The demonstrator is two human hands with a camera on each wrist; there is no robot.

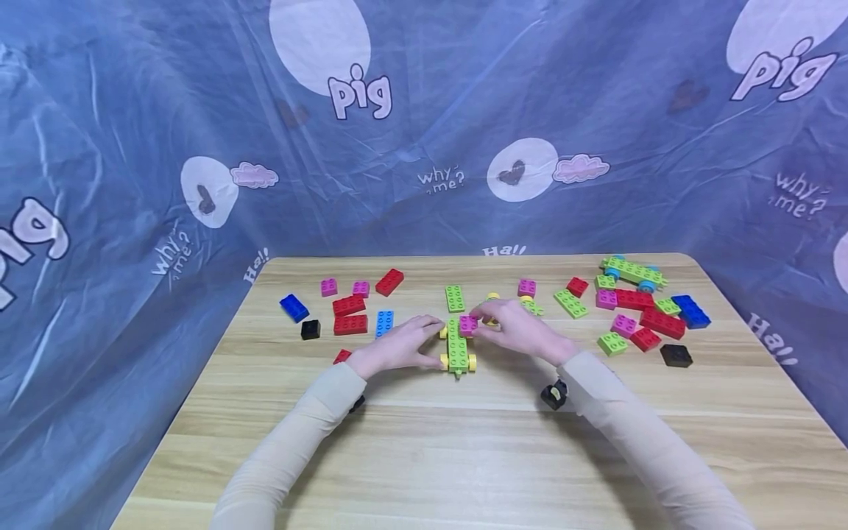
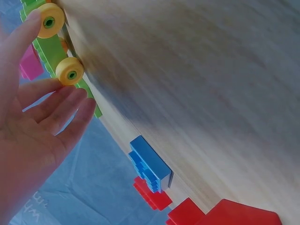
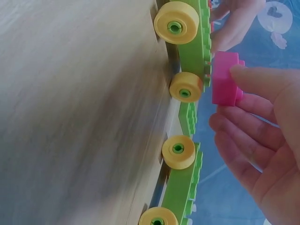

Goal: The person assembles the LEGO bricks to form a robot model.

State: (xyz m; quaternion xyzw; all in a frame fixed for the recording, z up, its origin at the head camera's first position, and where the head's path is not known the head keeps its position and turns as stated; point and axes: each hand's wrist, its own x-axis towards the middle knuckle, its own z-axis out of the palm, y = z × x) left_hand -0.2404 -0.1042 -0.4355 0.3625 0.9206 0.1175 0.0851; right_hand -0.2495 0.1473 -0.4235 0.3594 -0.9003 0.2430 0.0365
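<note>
A green toy car base (image 1: 457,346) with yellow wheels stands lengthwise on the table between the hands. My left hand (image 1: 404,343) holds it at the side, thumb against one wheel (image 2: 49,21) and index fingertip against the other wheel (image 2: 70,71). My right hand (image 1: 520,331) pinches a pink two-by-two brick (image 3: 225,79) between thumb and fingers. In the right wrist view the brick is just above the studs at the base's far end; a narrow gap shows. A second green base with yellow wheels (image 3: 183,187) stands beyond, partly behind my right hand in the head view.
A green brick (image 1: 454,298) lies behind the base. Red, pink and blue bricks (image 1: 385,324) and a black one lie left. More bricks and a green base with blue wheels (image 1: 632,272) are at right. A black piece (image 1: 553,394) lies near my right wrist.
</note>
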